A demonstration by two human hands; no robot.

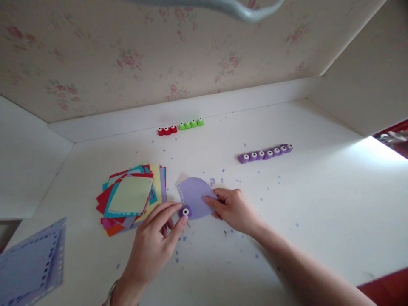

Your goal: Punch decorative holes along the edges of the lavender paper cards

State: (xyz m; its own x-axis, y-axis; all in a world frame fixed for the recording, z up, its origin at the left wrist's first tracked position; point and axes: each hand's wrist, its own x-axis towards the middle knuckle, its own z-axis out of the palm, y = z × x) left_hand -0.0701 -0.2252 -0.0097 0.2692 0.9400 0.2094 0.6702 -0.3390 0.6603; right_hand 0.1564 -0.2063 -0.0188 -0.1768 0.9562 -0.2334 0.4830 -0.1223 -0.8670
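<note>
My left hand [159, 238] is closed around a small purple craft punch [185, 211] with a white button on top, gripping it between thumb and fingers. The punch sits at the lower left edge of a sheet of purple paper [196, 195] that has a curved upper right side. A row of little holes runs along the paper's left edge. On the right, my right hand [231, 208] pinches the sheet, thumb on top and the other fingers partly hidden beneath. The paper is held just over the white table [318, 204].
Left of the sheet lies a pile of coloured paper [130, 195]. Purple punches [269, 154] form a row at right; red punches [167, 131] and green punches [191, 124] line the back. Punched purple sheets [32, 263] rest at lower left. Tiny purple cut-outs [213, 182] are scattered about.
</note>
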